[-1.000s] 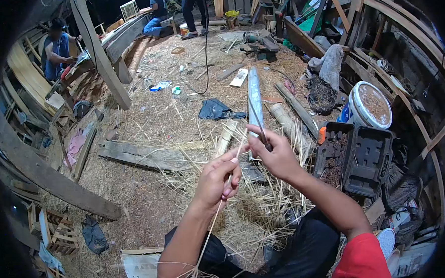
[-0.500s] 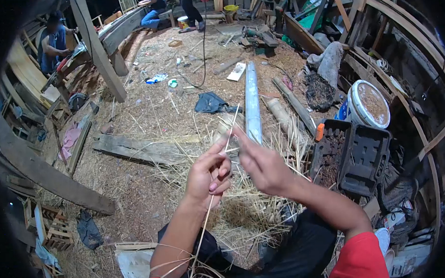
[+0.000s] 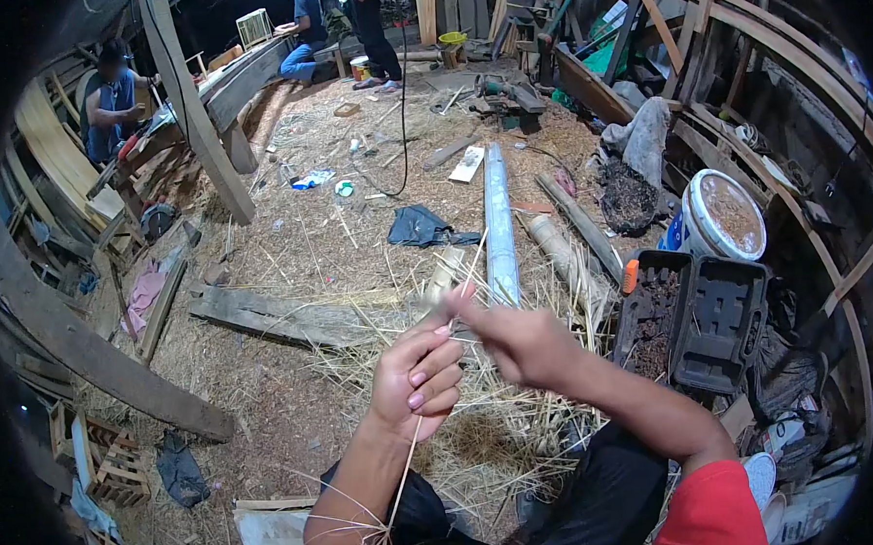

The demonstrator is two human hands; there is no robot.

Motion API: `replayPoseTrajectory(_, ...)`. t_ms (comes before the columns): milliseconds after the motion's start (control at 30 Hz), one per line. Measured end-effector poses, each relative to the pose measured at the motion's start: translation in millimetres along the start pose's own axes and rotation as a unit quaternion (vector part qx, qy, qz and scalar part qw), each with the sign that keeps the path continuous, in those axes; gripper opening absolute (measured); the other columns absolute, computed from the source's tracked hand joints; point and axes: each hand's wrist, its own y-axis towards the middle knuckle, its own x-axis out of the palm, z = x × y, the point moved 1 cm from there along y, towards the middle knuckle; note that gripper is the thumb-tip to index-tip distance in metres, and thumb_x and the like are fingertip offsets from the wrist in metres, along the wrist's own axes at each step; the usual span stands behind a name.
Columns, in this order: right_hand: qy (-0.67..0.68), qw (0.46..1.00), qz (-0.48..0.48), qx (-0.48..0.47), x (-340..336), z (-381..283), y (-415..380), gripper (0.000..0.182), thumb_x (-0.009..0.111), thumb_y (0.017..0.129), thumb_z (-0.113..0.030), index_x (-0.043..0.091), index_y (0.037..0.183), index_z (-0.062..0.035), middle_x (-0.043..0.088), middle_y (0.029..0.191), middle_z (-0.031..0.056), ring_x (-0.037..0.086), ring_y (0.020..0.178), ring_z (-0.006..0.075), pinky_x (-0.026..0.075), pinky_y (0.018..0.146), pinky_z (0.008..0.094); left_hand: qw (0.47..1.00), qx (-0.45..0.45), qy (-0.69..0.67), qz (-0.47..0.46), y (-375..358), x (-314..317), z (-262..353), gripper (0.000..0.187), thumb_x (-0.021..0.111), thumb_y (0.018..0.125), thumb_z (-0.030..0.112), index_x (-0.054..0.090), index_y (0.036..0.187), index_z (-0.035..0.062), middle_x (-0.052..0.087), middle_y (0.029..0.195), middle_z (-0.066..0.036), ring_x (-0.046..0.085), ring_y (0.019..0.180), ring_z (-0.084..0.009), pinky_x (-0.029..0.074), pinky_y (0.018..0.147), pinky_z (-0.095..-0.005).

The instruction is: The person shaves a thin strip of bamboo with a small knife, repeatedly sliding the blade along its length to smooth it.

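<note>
Strip [image 3: 406,471]: pale, straw-coloured, thin, nearly straight; loose curling strands near lower end. Upper end points forward and slightly right; long axis oblique, from left forearm past fingers. Location: above littered floor [image 3: 276,396]. Left hand [image 3: 420,375]: grip closed around strip. Right hand [image 3: 522,345]: beside upper portion, blurred; grip state indeterminable.

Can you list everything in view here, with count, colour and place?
Thin strip: one, pale tan, through left hand
Loose strips: many, straw-coloured, floor ahead
Pole: one, light grey, centre
Timber: many pieces, brown and grey, all around
Bucket: one, white and blue, right
Open tool case: one, black, right
Cloth: one, pink, left
Other people: three, mixed clothing, back
Left hand: one, bare, centre
Right hand: one, blurred, beside it
</note>
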Motion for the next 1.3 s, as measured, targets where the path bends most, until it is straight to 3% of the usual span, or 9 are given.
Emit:
replayPoseTrajectory(133, 0.022, 0.994, 0.017, 0.103, -16.3, 13.9, 4.6, 0.065, 0.056, 0.086, -0.005, 0.038, 0.147, -0.0181, 0.062, 0.071, 0.0121, 0.064, 0.061, 0.0295, 0.053, 0.056, 0.0394, 0.999, -0.008, 0.038, -0.014, -0.1, 1.6, -1.2, 0.051, 0.032, 0.1, 0.007, 0.027, 0.151, 0.0105, 0.029, 0.052, 0.005, 0.025, 0.034, -0.0036, 0.021, 0.03, -0.0175)
replayPoseTrajectory(267, 0.031, 0.999, 0.002, 0.022, -6.7, 9.4, 0.9, 0.058, 0.053, 0.091, -0.009, 0.04, 0.147, -0.0161, 0.066, 0.078, 0.013, 0.065, 0.063, 0.0261, 0.054, 0.059, 0.0367, 1.0, -0.013, 0.026, -0.002, 2.0, -0.5, -1.6, 0.053, 0.031, 0.1, 0.007, 0.022, 0.152, 0.0089, 0.029, 0.052, 0.005, 0.025, 0.034, -0.0033, 0.021, 0.03, -0.0171)
replayPoseTrajectory(367, 0.013, 0.951, -0.005, 0.308, -31.1, 49.4, 9.9, 0.051, 0.049, 0.097, -0.013, 0.04, 0.147, -0.0141, 0.069, 0.083, 0.0121, 0.066, 0.062, 0.0218, 0.052, 0.058, 0.0327, 0.999, -0.025, 0.036, -0.031, 2.2, 1.8, -4.2, 0.055, 0.029, 0.1, 0.006, 0.018, 0.153, 0.0092, 0.03, 0.052, 0.004, 0.026, 0.035, -0.0028, 0.022, 0.03, -0.0169)
replayPoseTrajectory(500, 0.022, 0.977, 0.172, 0.123, -7.9, 76.7, -0.4, 0.046, 0.046, 0.1, -0.016, 0.042, 0.145, -0.0116, 0.07, 0.086, 0.0134, 0.064, 0.057, 0.0184, 0.049, 0.054, 0.0315, 0.997, 0.012, 0.074, 0.008, 6.6, 1.0, -1.3, 0.054, 0.028, 0.1, 0.006, 0.02, 0.153, 0.0113, 0.031, 0.054, 0.005, 0.026, 0.036, -0.0021, 0.022, 0.03, -0.0163)
replayPoseTrajectory(567, 0.148, 0.947, 0.063, 0.28, -20.6, 27.9, 2.5, 0.047, 0.047, 0.099, -0.014, 0.042, 0.145, -0.0114, 0.069, 0.088, 0.0142, 0.064, 0.058, 0.0167, 0.048, 0.054, 0.0313, 0.994, 0.046, 0.098, 0.028, 11.2, -4.0, 3.4, 0.054, 0.027, 0.101, 0.005, 0.021, 0.153, 0.013, 0.033, 0.056, 0.005, 0.026, 0.037, -0.0019, 0.022, 0.03, -0.0159)
replayPoseTrajectory(733, 0.058, 0.998, -0.019, -0.005, -7.1, 5.9, 0.5, 0.058, 0.056, 0.088, -0.003, 0.043, 0.144, -0.0098, 0.064, 0.081, 0.0204, 0.065, 0.064, 0.0335, 0.051, 0.059, 0.038, 0.999, 0.023, 0.003, 0.037, 10.7, -12.2, 1.6, 0.045, 0.03, 0.101, 0.006, 0.04, 0.143, 0.0144, 0.034, 0.055, 0.005, 0.029, 0.036, -0.005, 0.022, 0.029, -0.0184)
replayPoseTrajectory(833, 0.056, 0.992, -0.011, 0.111, -12.0, 15.4, 3.2, 0.061, 0.056, 0.088, -0.006, 0.04, 0.146, -0.0145, 0.064, 0.075, 0.016, 0.065, 0.065, 0.0316, 0.052, 0.059, 0.0407, 1.0, 0.001, -0.007, -0.006, 6.9, -7.8, 1.8, 0.043, 0.029, 0.101, 0.006, 0.041, 0.142, 0.0142, 0.034, 0.054, 0.005, 0.029, 0.036, -0.0051, 0.022, 0.029, -0.0185)
replayPoseTrajectory(1233, 0.051, 0.999, -0.009, 0.016, -14.1, -2.4, 1.7, 0.059, 0.056, 0.089, -0.009, 0.043, 0.145, -0.0193, 0.064, 0.073, 0.0158, 0.062, 0.057, 0.0318, 0.052, 0.056, 0.0399, 0.992, -0.044, -0.107, -0.051, 2.4, -11.2, 1.4, 0.05, 0.028, 0.101, 0.007, 0.029, 0.15, 0.0171, 0.033, 0.053, 0.004, 0.027, 0.035, -0.0043, 0.023, 0.029, -0.0172)
replayPoseTrajectory(1300, 0.03, 0.991, 0.013, 0.133, -20.6, 22.7, 0.7, 0.054, 0.052, 0.094, -0.012, 0.041, 0.146, -0.0201, 0.067, 0.079, 0.0148, 0.063, 0.056, 0.0231, 0.051, 0.057, 0.0364, 0.996, -0.026, -0.057, -0.07, 1.6, -8.4, 0.5, 0.052, 0.028, 0.101, 0.006, 0.024, 0.152, 0.0117, 0.033, 0.053, 0.004, 0.027, 0.035, -0.0039, 0.023, 0.03, -0.0167)
